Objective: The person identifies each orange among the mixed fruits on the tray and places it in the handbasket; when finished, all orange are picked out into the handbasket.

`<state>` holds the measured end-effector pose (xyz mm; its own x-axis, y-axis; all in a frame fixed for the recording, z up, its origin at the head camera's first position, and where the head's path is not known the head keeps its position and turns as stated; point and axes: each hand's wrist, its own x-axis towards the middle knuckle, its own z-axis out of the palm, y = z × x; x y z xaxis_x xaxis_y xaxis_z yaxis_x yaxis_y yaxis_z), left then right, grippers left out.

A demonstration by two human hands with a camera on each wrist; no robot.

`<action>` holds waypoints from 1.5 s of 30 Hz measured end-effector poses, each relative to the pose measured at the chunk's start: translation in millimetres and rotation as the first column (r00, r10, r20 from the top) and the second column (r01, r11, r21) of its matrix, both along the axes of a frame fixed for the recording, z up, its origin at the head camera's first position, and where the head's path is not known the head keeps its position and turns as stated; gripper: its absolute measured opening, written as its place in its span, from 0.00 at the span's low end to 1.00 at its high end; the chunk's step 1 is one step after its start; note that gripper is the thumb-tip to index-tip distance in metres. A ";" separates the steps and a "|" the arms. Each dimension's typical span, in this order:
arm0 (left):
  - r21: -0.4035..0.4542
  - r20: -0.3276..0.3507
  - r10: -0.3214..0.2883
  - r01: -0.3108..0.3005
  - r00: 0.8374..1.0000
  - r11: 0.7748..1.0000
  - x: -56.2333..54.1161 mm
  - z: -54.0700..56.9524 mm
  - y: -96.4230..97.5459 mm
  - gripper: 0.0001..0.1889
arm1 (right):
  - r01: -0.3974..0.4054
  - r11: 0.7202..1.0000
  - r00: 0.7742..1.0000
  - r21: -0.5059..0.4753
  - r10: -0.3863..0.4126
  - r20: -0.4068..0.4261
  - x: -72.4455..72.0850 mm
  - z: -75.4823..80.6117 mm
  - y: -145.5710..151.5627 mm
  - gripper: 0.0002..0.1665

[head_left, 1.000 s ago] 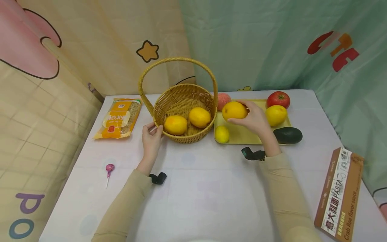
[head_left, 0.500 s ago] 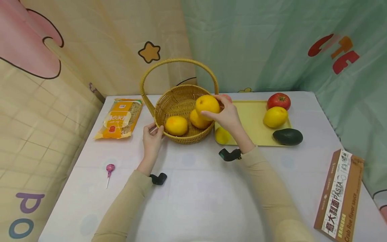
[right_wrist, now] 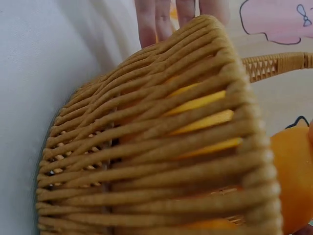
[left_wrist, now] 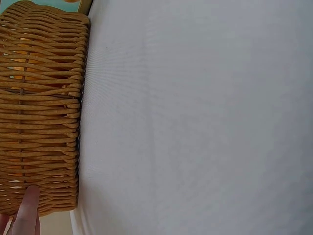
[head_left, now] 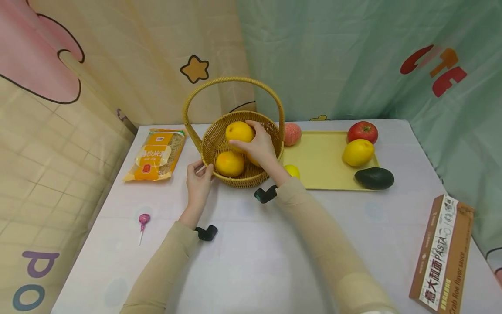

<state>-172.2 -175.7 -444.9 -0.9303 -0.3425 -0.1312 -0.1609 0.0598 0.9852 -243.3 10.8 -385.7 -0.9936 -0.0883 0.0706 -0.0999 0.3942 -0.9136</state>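
Note:
A wicker basket [head_left: 251,179] with a tall arched handle stands at the back of the table. My left hand [head_left: 198,185] pinches its left front rim; in the left wrist view one finger [left_wrist: 28,210] lies against the weave. Inside the basket, my right hand [head_left: 263,146] holds a mango-like yellow-orange fruit [head_left: 238,132], thumb on the near side. Below it lies a similar fruit [head_left: 229,164], and another [head_left: 252,161] is mostly hidden by the right hand. The right wrist view shows the woven wall [right_wrist: 161,147] close up, with left-hand fingers [right_wrist: 163,22] beyond.
A yellow tray [head_left: 317,159] to the right bears a lemon [head_left: 358,152], a smaller yellow fruit [head_left: 292,171], a pink fruit [head_left: 292,134], a red fruit [head_left: 362,132] and a dark green fruit [head_left: 374,178]. Around lie a food packet [head_left: 157,155], lollipop [head_left: 144,220] and pasta box [head_left: 441,253].
My right hand has carried the fruit leftward from above the tray, over the basket's right rim and into the basket. The left hand has stayed on the rim.

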 end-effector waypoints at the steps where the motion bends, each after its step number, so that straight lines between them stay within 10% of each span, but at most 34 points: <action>1: 0.000 -0.001 -0.001 0.001 1.000 1.000 -0.1 -0.2 0.5 0.24 | 0.008 1.000 1.000 0.007 -0.008 -0.003 -1.4 -0.9 -2.8 0.50; 16: 0.003 -0.002 -0.016 0.016 1.000 1.000 1.3 -5.2 4.7 0.25 | -0.013 0.980 1.000 0.200 0.009 0.024 -17.3 -13.9 -20.7 0.43; 26: -0.008 0.007 -0.004 0.004 1.000 1.000 1.7 -3.9 1.0 0.25 | -0.264 0.843 0.959 0.468 0.279 0.038 -18.0 -7.3 -23.3 0.24; 37: -0.003 0.010 0.007 -0.007 1.000 1.000 2.2 -1.6 -0.1 0.25 | -0.159 0.979 0.981 0.129 0.172 -0.095 12.7 6.0 37.6 0.19; 45: -0.016 0.007 0.011 -0.011 1.000 1.000 0.8 -2.0 -0.4 0.25 | -0.006 1.000 0.994 -0.025 0.004 -0.106 32.2 12.0 107.8 0.19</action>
<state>-171.5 -176.1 -446.9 -0.9257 -0.3546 -0.1319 -0.1684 0.0741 0.9829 -211.1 118.6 -373.7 -0.9799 -0.0901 0.1780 -0.1989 0.3700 -0.9075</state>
